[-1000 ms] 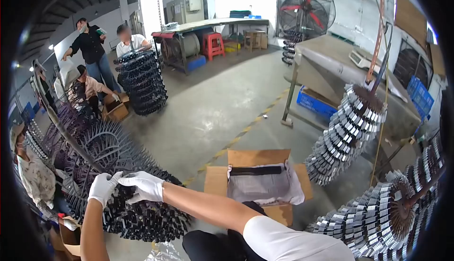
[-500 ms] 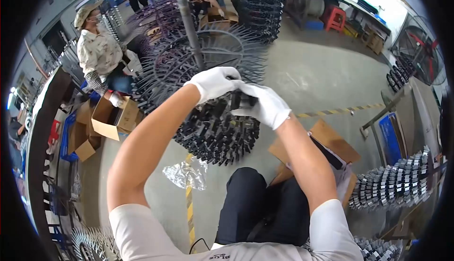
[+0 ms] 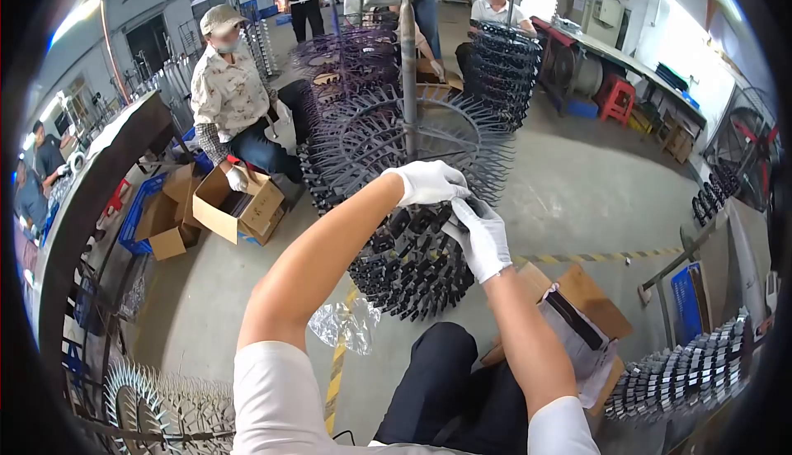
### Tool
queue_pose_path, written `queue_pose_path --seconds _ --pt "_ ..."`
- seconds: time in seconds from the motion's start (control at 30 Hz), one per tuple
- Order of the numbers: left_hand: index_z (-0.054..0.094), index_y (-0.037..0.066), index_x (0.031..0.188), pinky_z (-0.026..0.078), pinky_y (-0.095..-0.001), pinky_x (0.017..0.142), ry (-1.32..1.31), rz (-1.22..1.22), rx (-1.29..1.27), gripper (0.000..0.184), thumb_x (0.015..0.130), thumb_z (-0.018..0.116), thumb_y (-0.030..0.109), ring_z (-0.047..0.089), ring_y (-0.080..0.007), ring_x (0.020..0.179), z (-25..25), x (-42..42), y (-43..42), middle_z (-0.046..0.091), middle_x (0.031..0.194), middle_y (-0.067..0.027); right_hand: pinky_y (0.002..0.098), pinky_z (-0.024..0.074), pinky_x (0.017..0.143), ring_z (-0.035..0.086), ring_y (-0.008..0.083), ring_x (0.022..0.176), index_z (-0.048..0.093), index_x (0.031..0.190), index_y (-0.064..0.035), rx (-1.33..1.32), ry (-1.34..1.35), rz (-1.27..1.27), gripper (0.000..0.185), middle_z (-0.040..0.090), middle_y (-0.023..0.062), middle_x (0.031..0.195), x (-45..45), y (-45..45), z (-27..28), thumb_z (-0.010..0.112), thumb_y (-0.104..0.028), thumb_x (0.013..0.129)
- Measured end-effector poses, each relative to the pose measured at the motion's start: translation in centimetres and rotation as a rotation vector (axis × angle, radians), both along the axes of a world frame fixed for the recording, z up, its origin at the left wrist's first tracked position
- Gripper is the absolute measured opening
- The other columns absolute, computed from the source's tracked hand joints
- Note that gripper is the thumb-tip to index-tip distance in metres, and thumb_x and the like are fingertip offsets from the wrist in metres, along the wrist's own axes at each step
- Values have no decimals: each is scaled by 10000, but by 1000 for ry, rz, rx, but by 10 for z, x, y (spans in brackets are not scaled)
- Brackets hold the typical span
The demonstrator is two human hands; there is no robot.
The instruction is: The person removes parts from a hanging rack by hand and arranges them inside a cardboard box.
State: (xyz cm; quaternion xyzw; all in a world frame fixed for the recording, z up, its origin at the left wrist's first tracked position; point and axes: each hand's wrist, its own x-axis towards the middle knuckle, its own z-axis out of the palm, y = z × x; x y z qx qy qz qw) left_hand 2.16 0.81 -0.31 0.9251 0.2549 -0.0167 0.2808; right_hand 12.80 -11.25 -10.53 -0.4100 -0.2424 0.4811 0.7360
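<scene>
Meeting near black parts [image 3: 412, 267]: left fingers [image 3: 450, 188] curled, right fingers [image 3: 465, 214] slightly parted.

bright window glare at upper right, ceiling lights shining upper left, fisheye bending toward black corners, floor softly lit

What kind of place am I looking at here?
Probably a factory workshop: tiered racks of small black parts, similarly loaded racks of silvery parts, and a co-worker sitting by an open cardboard box all suggest it.
</scene>
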Motion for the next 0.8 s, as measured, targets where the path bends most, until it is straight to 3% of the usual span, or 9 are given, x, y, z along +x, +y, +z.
queue_pose_path --seconds 0.17,0.3,0.33,0.43,0.5,0.57,0.67,0.7,0.8 --pt "696 96 1175 478 -352 958 -128 -181 56 385 950 586 388 638 -279 1034 -13 1 16 686 1063 -141 326 612 720 654 178 789 628 1185 37 -75 -48 21 308 656 97 976 4 -9 20 700 -90 914" --pt "676 42 1161 469 -339 956 -70 -42 -109 387 972 594 370 579 -239 1114 -3 2 6 611 1211 -124 384 612 805 671 216 890 652 1096 1 3 65 55 205 675 114 1008 53 -39 7 695 -59 905" --pt "674 44 1157 460 -342 966 -137 -29 -166 366 986 598 359 602 -228 1074 -5 1 8 657 1094 -109 408 602 850 661 215 931 633 1124 15 22 84 7 240 666 114 1017 66 -50 2 695 -48 901" --pt "702 10 983 517 -338 849 -516 140 472 256 912 676 254 671 -275 945 2 -10 -37 682 1033 -133 412 602 856 656 230 943 574 1174 64 -84 116 -147 322 646 134 1033 105 -62 -50 699 -15 888" --pt "698 8 876 540 -357 781 -714 172 390 189 853 705 196 682 -300 884 6 -23 -91 682 1016 -150 404 603 858 659 242 937 575 1153 70 -113 203 -73 302 644 152 1026 107 -63 -74 698 -7 888" --pt "693 25 919 537 -394 809 -293 -69 478 168 827 709 164 674 -308 902 -19 -28 -125 682 1045 -142 403 603 856 665 243 922 582 1136 66 -61 274 -3 270 645 155 1028 97 -56 -81 689 -24 906" --pt "645 36 1114 519 -431 878 -561 -94 823 342 801 710 160 643 -341 1018 -90 -19 -124 636 1207 -154 406 597 871 657 248 986 587 1151 60 -39 241 14 274 649 146 1054 93 -31 -79 682 -62 925" --pt "629 28 1156 510 -457 923 -529 -46 747 403 789 716 172 619 -374 1078 -101 -11 -118 608 1251 -179 409 593 877 652 249 1002 588 1161 60 -49 249 35 281 650 141 1066 96 -21 -82 677 -78 933" --pt "597 -18 1192 476 -493 991 -502 -1 816 491 762 723 184 588 -414 1132 -94 12 -116 584 1274 -218 433 583 895 636 256 1045 597 1189 52 -31 238 55 299 651 129 1111 95 -10 -74 656 -129 957"
